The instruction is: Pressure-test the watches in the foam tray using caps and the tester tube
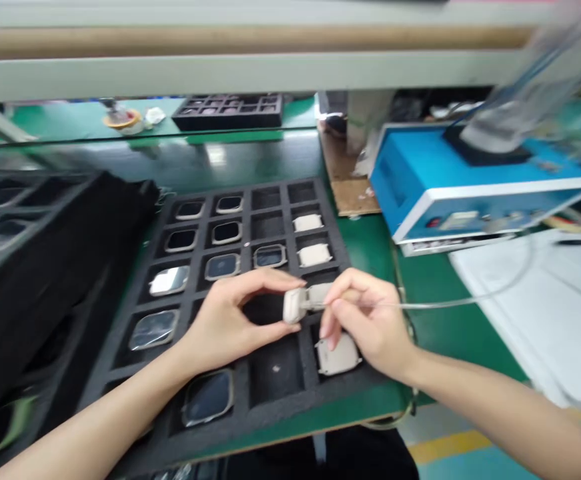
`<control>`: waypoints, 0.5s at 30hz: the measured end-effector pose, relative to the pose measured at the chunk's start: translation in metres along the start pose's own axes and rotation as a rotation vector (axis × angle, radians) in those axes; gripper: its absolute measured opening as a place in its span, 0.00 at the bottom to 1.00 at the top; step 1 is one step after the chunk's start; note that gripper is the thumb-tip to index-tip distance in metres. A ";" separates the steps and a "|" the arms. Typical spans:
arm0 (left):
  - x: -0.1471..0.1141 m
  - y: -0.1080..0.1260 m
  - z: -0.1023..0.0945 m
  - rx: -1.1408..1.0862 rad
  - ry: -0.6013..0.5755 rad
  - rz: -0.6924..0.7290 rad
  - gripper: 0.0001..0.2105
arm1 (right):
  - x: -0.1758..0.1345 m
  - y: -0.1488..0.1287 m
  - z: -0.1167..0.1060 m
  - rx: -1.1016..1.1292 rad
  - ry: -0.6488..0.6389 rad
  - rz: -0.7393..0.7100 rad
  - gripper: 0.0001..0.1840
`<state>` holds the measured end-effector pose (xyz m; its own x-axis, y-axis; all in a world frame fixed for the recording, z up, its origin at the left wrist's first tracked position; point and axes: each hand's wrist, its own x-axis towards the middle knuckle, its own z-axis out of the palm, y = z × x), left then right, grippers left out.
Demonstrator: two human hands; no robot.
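Note:
My left hand (225,323) grips a pale smartwatch case (294,307) by its edges, between thumb and fingers, above the black foam tray (290,410). The case is turned edge-on. My right hand (378,323) is closed around a slender tool with a thin clear tube (440,305) trailing off to the right. The tool's tip is close to the case's side; whether they touch I cannot tell. Beneath my right fingers, another pale watch case (340,357) lies in a compartment. Several dark-screened watch cases (223,267) sit in the tray's left columns.
A second black foam tray (60,227) is stacked, tilted, at the left. A blue machine (470,180) stands at the back right beside white paper sheets (545,293). A beam (250,60) crosses overhead, and a smaller compartment tray (228,119) lies beyond.

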<state>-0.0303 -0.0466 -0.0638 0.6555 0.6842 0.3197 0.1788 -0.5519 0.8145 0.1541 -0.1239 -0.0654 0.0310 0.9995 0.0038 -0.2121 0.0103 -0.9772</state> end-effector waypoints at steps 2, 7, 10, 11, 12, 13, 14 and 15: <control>-0.001 -0.002 -0.002 0.077 -0.007 0.015 0.17 | 0.002 0.002 0.000 0.050 -0.013 0.036 0.01; -0.005 -0.007 -0.005 0.151 -0.024 0.038 0.17 | 0.006 0.007 0.000 0.123 -0.056 0.086 0.02; -0.006 -0.007 -0.006 0.163 -0.030 0.030 0.15 | 0.007 0.008 0.001 0.143 -0.074 0.077 0.03; -0.006 -0.006 -0.006 0.169 -0.032 0.027 0.15 | 0.007 0.008 0.001 0.148 -0.077 0.077 0.03; -0.005 -0.005 -0.006 0.174 -0.035 0.025 0.14 | 0.007 0.009 0.001 0.150 -0.077 0.081 0.03; -0.005 -0.004 -0.006 0.179 -0.034 0.023 0.14 | 0.008 0.009 0.001 0.153 -0.079 0.085 0.03; -0.004 -0.002 -0.006 0.180 -0.032 0.025 0.14 | 0.008 0.009 0.001 0.156 -0.081 0.089 0.03; -0.003 -0.001 -0.006 0.179 -0.029 0.027 0.14 | 0.008 0.009 0.001 0.159 -0.083 0.091 0.03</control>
<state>-0.0369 -0.0449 -0.0626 0.6823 0.6551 0.3244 0.2866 -0.6479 0.7057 0.1517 -0.1153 -0.0743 -0.0746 0.9954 -0.0595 -0.3619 -0.0826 -0.9285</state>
